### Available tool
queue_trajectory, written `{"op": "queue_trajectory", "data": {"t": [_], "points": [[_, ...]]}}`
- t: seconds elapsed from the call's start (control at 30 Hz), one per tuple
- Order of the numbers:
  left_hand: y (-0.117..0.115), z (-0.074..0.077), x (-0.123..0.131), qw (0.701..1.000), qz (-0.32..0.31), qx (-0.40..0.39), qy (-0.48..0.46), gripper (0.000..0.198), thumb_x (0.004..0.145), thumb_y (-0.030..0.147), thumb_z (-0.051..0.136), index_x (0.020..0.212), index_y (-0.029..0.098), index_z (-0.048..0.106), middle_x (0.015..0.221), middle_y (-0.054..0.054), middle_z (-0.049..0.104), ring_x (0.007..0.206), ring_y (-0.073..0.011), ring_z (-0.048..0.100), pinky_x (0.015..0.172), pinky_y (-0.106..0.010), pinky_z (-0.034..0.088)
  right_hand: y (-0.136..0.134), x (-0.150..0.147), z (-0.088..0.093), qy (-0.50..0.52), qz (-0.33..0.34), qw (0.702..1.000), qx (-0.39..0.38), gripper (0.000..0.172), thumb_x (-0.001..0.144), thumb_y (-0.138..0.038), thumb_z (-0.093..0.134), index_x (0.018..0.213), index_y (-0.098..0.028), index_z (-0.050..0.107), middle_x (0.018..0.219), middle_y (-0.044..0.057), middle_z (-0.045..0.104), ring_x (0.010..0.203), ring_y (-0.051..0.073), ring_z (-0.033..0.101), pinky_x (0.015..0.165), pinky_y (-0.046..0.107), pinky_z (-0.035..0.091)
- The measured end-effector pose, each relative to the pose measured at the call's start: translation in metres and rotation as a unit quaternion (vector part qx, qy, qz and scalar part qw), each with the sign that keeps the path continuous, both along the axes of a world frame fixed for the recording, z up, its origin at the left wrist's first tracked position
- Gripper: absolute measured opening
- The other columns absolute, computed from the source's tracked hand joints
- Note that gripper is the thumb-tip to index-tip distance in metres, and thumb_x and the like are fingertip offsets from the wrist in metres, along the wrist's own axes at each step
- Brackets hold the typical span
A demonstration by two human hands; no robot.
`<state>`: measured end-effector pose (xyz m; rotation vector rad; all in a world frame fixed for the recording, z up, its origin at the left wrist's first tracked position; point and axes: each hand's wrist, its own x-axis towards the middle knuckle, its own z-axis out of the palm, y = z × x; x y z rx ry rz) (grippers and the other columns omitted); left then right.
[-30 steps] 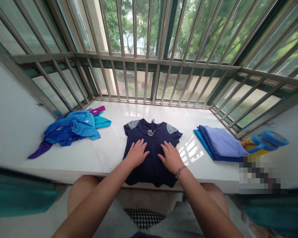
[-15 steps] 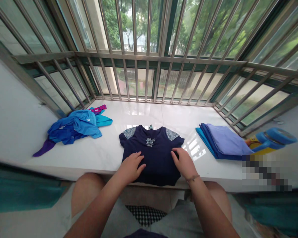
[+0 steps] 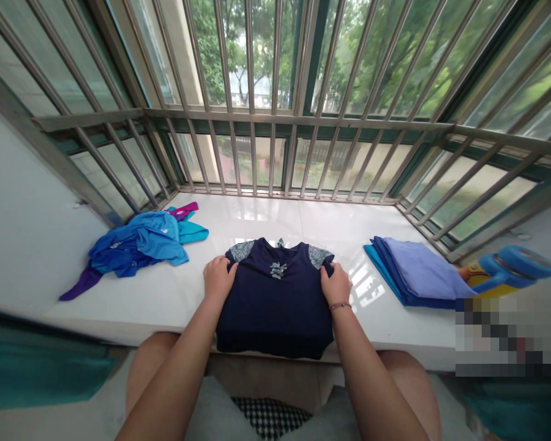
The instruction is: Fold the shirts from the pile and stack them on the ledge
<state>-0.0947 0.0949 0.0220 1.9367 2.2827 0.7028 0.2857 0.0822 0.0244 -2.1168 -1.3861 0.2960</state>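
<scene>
A dark navy short-sleeved shirt (image 3: 275,306) lies front up on the white sill, with patterned shoulder patches and a small bow below its neckline. Its lower edge reaches the sill's front edge. My left hand (image 3: 219,278) is closed on the shirt's left sleeve, fingers curled over the cloth. At the opposite side, my right hand (image 3: 337,285) pinches the right sleeve, which bunches up beside the thumb. A thin bracelet circles my right wrist.
Left on the white sill (image 3: 257,214) is a loose heap of blue clothes (image 3: 140,242). To the right lies a folded stack of clothes (image 3: 422,272), with a blue and yellow bottle (image 3: 509,269) beside it. Metal window bars (image 3: 284,119) enclose the back and sides.
Both hands have moved from lying on the shirt's body out to its two sleeves and closed on them. The sleeves are now drawn in and bunched. The view has tilted up slightly.
</scene>
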Motion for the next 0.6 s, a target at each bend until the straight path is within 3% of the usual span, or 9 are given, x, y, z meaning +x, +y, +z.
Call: {"op": "queue_trajectory", "data": {"t": [0.07,0.13,0.23,0.3,0.37,0.43,0.5,0.6], "points": [[-0.001,-0.003,0.002,0.998,-0.037,0.038,-0.031,0.026,0.107,0.037,0.05,0.106,0.023,0.071,0.131,-0.016,0.073,0.126,-0.0325,0.067,0.115,-0.046,0.049,-0.003,0.001,0.0,0.018,0.013,1.0,0.015,0.04,0.103,-0.047,0.048,0.128,-0.019,0.063,0.12,0.018,0.075,0.118,0.034,0.07,0.103,0.047,0.052],[-0.004,-0.003,0.008,0.989,-0.113,0.077,-0.057,0.027,0.109,0.032,0.045,0.109,0.023,0.071,0.142,-0.016,0.07,0.134,-0.0295,0.065,0.118,-0.044,0.049,-0.008,-0.002,0.001,0.037,0.062,0.995,0.063,0.038,0.104,-0.048,0.045,0.126,-0.022,0.061,0.128,0.018,0.074,0.123,0.032,0.069,0.105,0.046,0.053],[-0.012,0.002,0.023,0.949,-0.301,0.077,-0.061,0.023,0.105,0.037,0.056,0.114,0.024,0.074,0.158,-0.014,0.062,0.148,-0.0295,0.057,0.128,-0.048,0.042,-0.017,-0.011,0.007,0.044,0.235,0.962,0.129,0.028,0.101,-0.05,0.056,0.111,-0.025,0.064,0.147,0.016,0.068,0.143,0.032,0.058,0.12,0.051,0.044],[-0.017,0.006,0.031,0.924,-0.374,0.044,-0.069,0.034,0.1,0.045,0.067,0.126,0.025,0.075,0.157,-0.013,0.064,0.151,-0.0316,0.054,0.132,-0.051,0.036,-0.021,-0.017,0.011,0.035,0.339,0.935,0.097,0.025,0.098,-0.051,0.064,0.101,-0.026,0.066,0.147,0.012,0.07,0.148,0.032,0.054,0.129,0.055,0.033],[-0.02,0.01,0.034,0.92,-0.374,0.007,-0.114,0.045,0.1,0.052,0.066,0.135,0.026,0.073,0.149,-0.012,0.07,0.146,-0.0318,0.06,0.13,-0.05,0.04,-0.024,-0.019,0.014,0.041,0.377,0.924,0.049,0.026,0.101,-0.051,0.061,0.098,-0.026,0.069,0.14,0.01,0.075,0.148,0.032,0.055,0.132,0.057,0.027],[-0.019,0.01,0.03,0.92,-0.341,-0.022,-0.191,0.045,0.105,0.056,0.054,0.131,0.026,0.076,0.138,-0.01,0.077,0.134,-0.0295,0.069,0.122,-0.045,0.048,-0.024,-0.018,0.014,0.078,0.364,0.927,0.04,0.037,0.109,-0.052,0.045,0.099,-0.027,0.071,0.135,0.009,0.077,0.147,0.029,0.057,0.13,0.053,0.031],[-0.014,0.007,0.024,0.916,-0.286,-0.026,-0.281,0.048,0.107,0.057,0.045,0.119,0.024,0.078,0.122,-0.009,0.082,0.121,-0.0272,0.075,0.112,-0.04,0.055,-0.021,-0.014,0.011,0.128,0.319,0.938,0.048,0.051,0.112,-0.051,0.029,0.1,-0.027,0.071,0.131,0.009,0.078,0.142,0.025,0.062,0.123,0.044,0.042],[0.002,0.003,0.014,0.923,-0.138,-0.011,-0.36,0.054,0.104,0.062,0.041,0.105,0.021,0.076,0.102,-0.009,0.082,0.099,-0.0255,0.078,0.093,-0.035,0.06,-0.01,-0.006,0.006,0.16,0.207,0.965,0.032,0.056,0.112,-0.05,0.024,0.104,-0.024,0.073,0.125,0.009,0.08,0.123,0.023,0.071,0.108,0.036,0.053]]}}
